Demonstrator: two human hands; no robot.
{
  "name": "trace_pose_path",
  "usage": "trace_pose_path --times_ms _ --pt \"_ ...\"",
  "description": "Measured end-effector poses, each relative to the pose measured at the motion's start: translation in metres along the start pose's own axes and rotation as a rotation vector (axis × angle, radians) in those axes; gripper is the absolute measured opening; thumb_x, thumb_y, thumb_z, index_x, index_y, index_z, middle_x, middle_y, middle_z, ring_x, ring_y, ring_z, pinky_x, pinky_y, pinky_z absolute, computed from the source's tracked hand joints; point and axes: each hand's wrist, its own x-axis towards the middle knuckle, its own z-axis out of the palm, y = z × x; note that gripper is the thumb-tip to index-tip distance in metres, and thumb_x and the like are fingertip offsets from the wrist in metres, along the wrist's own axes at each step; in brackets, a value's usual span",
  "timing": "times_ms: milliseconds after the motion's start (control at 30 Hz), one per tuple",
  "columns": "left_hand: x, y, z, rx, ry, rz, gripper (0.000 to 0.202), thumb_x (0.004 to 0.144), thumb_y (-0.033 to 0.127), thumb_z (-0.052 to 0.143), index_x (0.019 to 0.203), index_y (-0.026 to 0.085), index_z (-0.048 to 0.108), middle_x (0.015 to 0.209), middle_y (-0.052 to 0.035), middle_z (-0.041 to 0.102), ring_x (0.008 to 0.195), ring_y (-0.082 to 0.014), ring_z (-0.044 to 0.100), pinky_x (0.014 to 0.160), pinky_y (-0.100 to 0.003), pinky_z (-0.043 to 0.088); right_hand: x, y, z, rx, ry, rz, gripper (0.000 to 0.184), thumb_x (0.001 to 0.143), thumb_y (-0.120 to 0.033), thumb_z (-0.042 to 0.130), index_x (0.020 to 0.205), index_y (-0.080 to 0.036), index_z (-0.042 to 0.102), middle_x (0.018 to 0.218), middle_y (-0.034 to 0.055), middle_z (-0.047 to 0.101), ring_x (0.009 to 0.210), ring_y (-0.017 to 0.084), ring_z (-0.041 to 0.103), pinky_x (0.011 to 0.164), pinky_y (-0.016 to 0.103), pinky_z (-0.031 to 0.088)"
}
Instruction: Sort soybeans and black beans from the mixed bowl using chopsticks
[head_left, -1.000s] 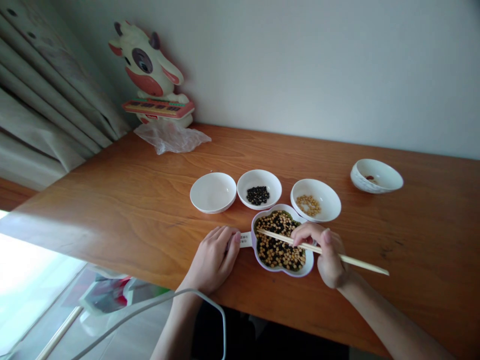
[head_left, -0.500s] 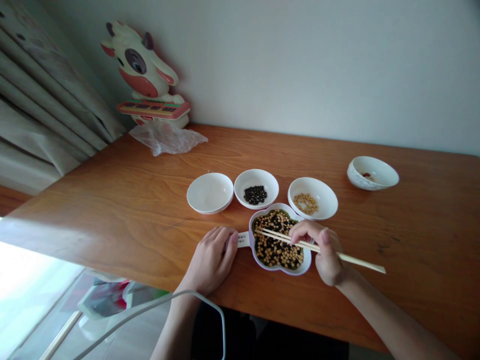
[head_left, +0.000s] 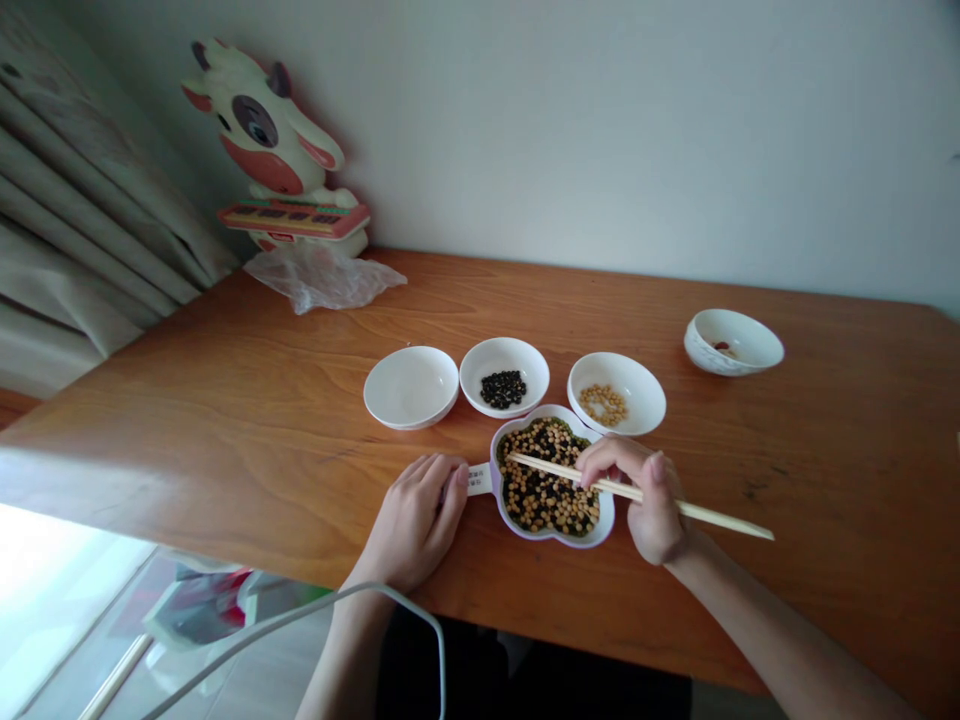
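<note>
My left hand [head_left: 417, 515] is closed around the handle of a flower-shaped dish [head_left: 496, 500] with a pale purple rim. Mixed beans [head_left: 551, 490], yellow, black and some green, fill the dish. A pair of wooden chopsticks [head_left: 701, 513] is gripped in my right hand [head_left: 637, 495], above the dish's right side. Their tips lie close together over the beans at the left; whether a bean is between them I cannot tell. Just behind the dish stand a white bowl of black beans [head_left: 503, 389], a white bowl of yellow beans [head_left: 603, 405] and an empty white bowl [head_left: 411, 388].
A patterned white bowl [head_left: 709, 352] with a few reddish and pale bits stands at the back right. A cow-shaped toy keyboard [head_left: 285, 150] and a crumpled plastic bag [head_left: 322, 280] are at the back left. A grey cable [head_left: 300, 610] loops across in front of my left forearm.
The chopstick tips have drawn together over the left part of the dish. The whole view has shifted slightly; my left hand stays on the handle.
</note>
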Motion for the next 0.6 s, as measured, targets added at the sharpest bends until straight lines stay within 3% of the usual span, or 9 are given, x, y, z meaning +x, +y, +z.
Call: trace_pose_path --times_ms 600 --pt "0.0001 0.0015 -0.0009 -0.002 0.019 -0.002 0.028 0.112 0.034 0.039 0.088 0.024 0.05 0.084 -0.0024 0.062 0.079 -0.0205 0.059 0.074 -0.033 0.043 -0.0008 0.0024 0.0022 -0.077 -0.044 -0.028 0.062 0.109 -0.058 0.02 0.092 -0.024 0.069 0.089 0.0047 0.071 0.088 0.021 0.068 0.082 0.038 0.05"
